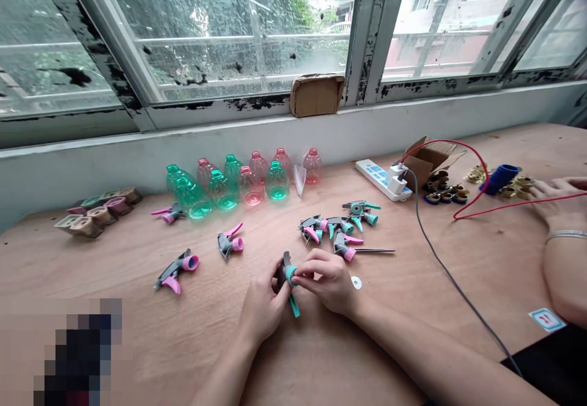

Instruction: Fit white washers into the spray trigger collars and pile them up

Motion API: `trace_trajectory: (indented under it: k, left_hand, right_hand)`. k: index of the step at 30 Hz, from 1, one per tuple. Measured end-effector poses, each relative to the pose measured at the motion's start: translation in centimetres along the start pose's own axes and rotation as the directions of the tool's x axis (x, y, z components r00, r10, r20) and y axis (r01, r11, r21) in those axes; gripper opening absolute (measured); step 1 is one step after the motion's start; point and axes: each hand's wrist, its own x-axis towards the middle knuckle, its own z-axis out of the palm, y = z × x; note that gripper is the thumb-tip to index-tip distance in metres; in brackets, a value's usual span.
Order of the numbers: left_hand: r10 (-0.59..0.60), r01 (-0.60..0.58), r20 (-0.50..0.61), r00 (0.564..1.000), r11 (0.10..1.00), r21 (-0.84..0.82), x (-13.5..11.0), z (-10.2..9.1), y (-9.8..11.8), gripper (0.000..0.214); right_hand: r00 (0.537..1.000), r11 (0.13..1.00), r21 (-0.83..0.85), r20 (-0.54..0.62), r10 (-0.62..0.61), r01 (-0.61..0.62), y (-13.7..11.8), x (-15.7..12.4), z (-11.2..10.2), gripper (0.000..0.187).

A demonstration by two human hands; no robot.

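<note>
My left hand [262,308] is closed around a grey spray trigger head [287,260] with a teal collar and a teal trigger pointing down. At the collar's open end, my right hand [331,280] has its thumb and fingers pinched together. Whatever lies between those fingertips is too small or hidden to make out. Beside my right wrist, a white washer [356,282] lies flat on the table. Just beyond my hands is a cluster of grey trigger heads [339,225] with pink or teal parts; one [345,246] has a thin dark tube sticking out to the right.
Pink-and-grey trigger heads [177,270] lie at left. Green and pink clear bottles [224,191] line the wall, with small containers [98,213] farther left. A power strip [378,177], cables, a carton [424,161] and a blue spool [502,180] are at right, near another person's arm [562,265].
</note>
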Motion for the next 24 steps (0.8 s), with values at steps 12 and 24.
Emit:
trace_trajectory:
  k: [12, 24]
  left_hand:
    - [0.050, -0.010, -0.211, 0.976, 0.983, 0.185, -0.2, 0.1, -0.3, 0.036]
    - [0.227, -0.091, -0.318, 0.921, 0.915, 0.392, 0.0, 0.1, -1.5, 0.043]
  right_hand:
    - [0.990, 0.957, -0.254, 0.018, -0.139, 0.139, 0.6, 0.0, -0.3, 0.010]
    - [1.000, 0.977, -0.215, -0.016, -0.004, 0.000, 0.5, 0.0, 0.4, 0.013]
